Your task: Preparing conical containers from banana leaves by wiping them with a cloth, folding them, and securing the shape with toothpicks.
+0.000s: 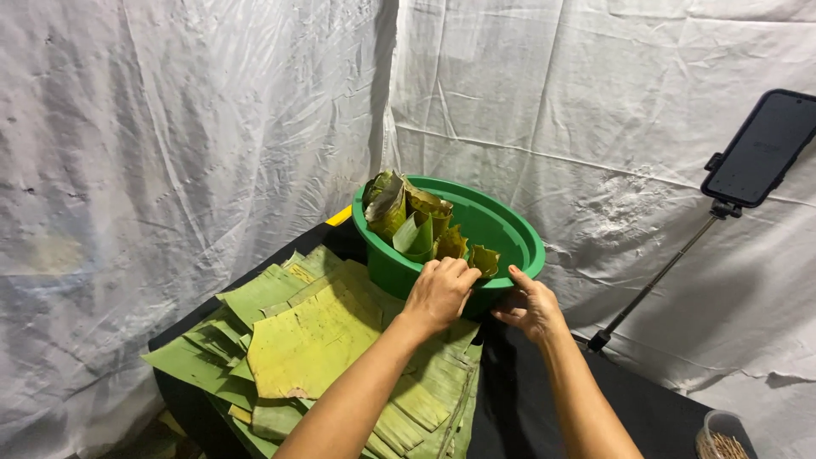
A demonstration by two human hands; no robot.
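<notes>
A green plastic basin [510, 228] stands on a dark table and holds several folded banana-leaf cups [414, 219]. My left hand [439, 293] rests on the basin's near rim, its fingers curled over the edge beside a small leaf cup [485, 258]. Whether it pinches that cup I cannot tell. My right hand [531, 308] lies against the basin's outer wall just below the rim, thumb up on the edge. Flat banana leaves [314, 336] are stacked on the table to the left of the basin, under my left forearm.
White plastic sheeting [212, 127] hangs as a backdrop on two sides. A phone [761, 149] sits on a tripod at the right. The rim of a small clear container of thin sticks [722, 442] shows at the bottom right corner.
</notes>
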